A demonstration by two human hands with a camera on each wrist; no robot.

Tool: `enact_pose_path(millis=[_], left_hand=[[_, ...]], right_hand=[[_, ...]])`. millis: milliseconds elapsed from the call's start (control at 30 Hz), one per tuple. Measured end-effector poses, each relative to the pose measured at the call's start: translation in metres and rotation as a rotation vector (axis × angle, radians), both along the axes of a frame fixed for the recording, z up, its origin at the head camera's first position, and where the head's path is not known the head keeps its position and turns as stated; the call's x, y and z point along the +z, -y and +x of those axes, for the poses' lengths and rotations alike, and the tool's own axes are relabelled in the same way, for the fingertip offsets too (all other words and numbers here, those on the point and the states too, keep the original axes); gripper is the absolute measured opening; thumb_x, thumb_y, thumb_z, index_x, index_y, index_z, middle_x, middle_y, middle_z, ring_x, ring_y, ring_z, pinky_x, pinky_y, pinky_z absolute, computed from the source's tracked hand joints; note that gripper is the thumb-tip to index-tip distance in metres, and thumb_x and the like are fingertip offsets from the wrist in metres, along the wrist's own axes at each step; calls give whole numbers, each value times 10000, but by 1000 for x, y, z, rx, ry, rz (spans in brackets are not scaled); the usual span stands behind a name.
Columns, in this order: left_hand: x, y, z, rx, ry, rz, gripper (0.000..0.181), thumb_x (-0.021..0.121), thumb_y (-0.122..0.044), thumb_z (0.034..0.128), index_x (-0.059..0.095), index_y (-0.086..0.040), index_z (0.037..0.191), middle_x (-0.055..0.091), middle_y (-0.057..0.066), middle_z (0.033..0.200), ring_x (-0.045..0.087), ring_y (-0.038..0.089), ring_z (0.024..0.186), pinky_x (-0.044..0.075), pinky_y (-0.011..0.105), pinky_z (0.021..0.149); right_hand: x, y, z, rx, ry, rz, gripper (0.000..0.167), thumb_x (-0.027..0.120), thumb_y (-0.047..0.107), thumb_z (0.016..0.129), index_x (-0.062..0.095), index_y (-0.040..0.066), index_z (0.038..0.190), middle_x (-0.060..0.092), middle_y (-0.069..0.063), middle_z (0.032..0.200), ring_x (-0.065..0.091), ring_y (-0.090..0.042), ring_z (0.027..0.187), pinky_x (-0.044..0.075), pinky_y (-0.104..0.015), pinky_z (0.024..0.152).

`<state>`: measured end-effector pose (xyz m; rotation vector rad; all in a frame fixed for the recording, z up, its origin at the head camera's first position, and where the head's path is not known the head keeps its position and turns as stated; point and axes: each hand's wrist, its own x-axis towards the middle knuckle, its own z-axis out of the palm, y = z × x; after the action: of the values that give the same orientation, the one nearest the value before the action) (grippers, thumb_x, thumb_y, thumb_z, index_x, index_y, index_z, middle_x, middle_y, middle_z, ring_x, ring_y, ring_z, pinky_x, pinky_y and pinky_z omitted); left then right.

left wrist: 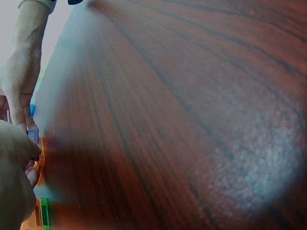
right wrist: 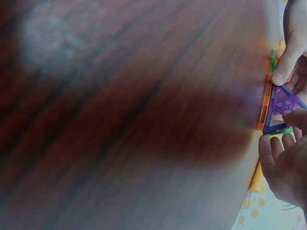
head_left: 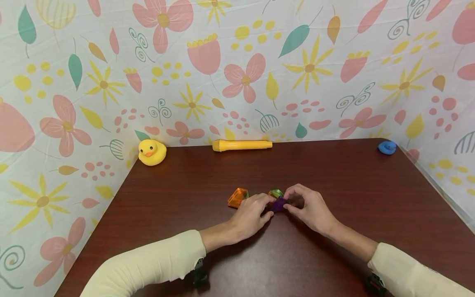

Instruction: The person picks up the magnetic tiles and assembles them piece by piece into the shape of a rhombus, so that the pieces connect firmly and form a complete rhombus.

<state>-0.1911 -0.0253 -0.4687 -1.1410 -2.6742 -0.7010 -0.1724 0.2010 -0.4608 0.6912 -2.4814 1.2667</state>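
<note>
A see-through purple triangular magnetic tile (head_left: 279,204) is between my two hands near the middle of the table. From the left, my left hand (head_left: 251,216) pinches one corner of it. My right hand (head_left: 313,211) pinches it from the other side, its thumb against the purple face in the right wrist view. Just behind the purple tile lies a green tile (head_left: 276,192), partly covered. Beside the left hand is an orange tile (head_left: 236,199), partly hidden by that hand. In the right wrist view another orange edge (right wrist: 265,103) runs alongside the purple tile.
A yellow rubber duck (head_left: 152,152) sits at the table's back left corner. Along the back edge lies a yellow microphone-shaped toy (head_left: 243,145). At the back right corner is a small blue duck (head_left: 387,147). Flower-patterned cloth (head_left: 237,111) walls the table's back and sides.
</note>
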Motion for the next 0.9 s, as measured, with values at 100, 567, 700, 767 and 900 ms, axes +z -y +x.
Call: enact_pose_path(millis=[100,567,700,767,900], left_hand=[[0,0,0,2,-6,-4,291,795,-158,985,719,-73,1252,732,41,1244,687,154,1129,568,280,938],[0,-1,0,-3,4,19,254,784,-133,988,720,-72,1227,727,30,1207,666,100,1039,548,220,849],[1,0,0,3,15,20,294,786,-137,987,709,-61,1261,727,38,1200,653,92,991,536,199,820],[2,0,1,4,27,21,336,789,-137,985,692,-51,1295,725,46,1204,653,95,983,537,193,823],[5,2,2,-1,58,39,438,795,-130,980,636,-39,1378,717,64,1236,674,110,1025,551,204,870]], right_hand=[[0,0,0,-4,12,2,324,858,-117,823,704,90,1017,694,-3,1013,743,-204,876,634,-382,735],[1,0,0,-30,48,12,315,860,-89,838,683,89,1028,725,-13,983,733,-174,838,615,-300,710],[1,-1,-1,-20,45,21,367,867,-94,829,666,71,1088,723,-27,996,720,-194,862,619,-349,726],[1,-2,-1,-7,53,34,423,874,-83,827,661,50,1167,730,-50,1042,719,-224,912,621,-397,774],[1,-6,-4,37,103,65,593,878,-41,843,613,5,1372,719,-148,1249,715,-323,1083,597,-483,903]])
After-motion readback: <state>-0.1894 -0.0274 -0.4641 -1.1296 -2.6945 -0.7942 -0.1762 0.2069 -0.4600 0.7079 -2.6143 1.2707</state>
